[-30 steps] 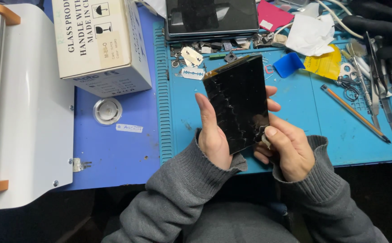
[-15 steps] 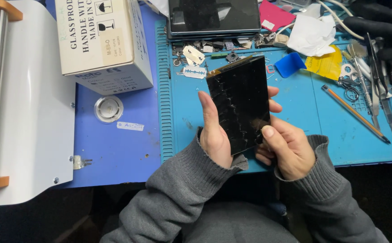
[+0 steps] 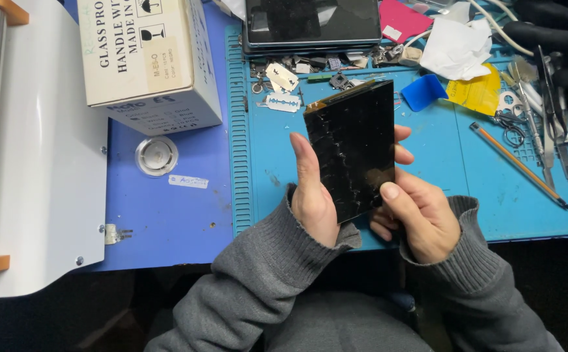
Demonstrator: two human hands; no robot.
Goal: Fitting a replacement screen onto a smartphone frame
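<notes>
both hands are clamped on one cracked black screen panel (image 3: 354,146), held up over the blue work mat (image 3: 440,189): the left hand (image 3: 313,195) grips its left edge with the thumb laid along the glass, and the right hand (image 3: 417,215) pinches the lower right corner, thumb on the face and fingers behind.

the glass is webbed with cracks, so a hard squeeze or a twist between the two grips could, i judge, split it further or shed splinters into bare skin. the thumb lying on the fractured face looks the most exposed. a slip could drop the panel onto the loose parts below.

counted outward: one panel in hand, two razor blades (image 3: 283,102) on the mat just above it, one blue plastic card (image 3: 423,91), one yellow sheet (image 3: 476,91), one pencil (image 3: 518,166), several tweezers (image 3: 557,143) too bunched to count, one dark tablet (image 3: 310,23) at the far edge, one cardboard box (image 3: 147,62), one small round disc (image 3: 156,155).
</notes>
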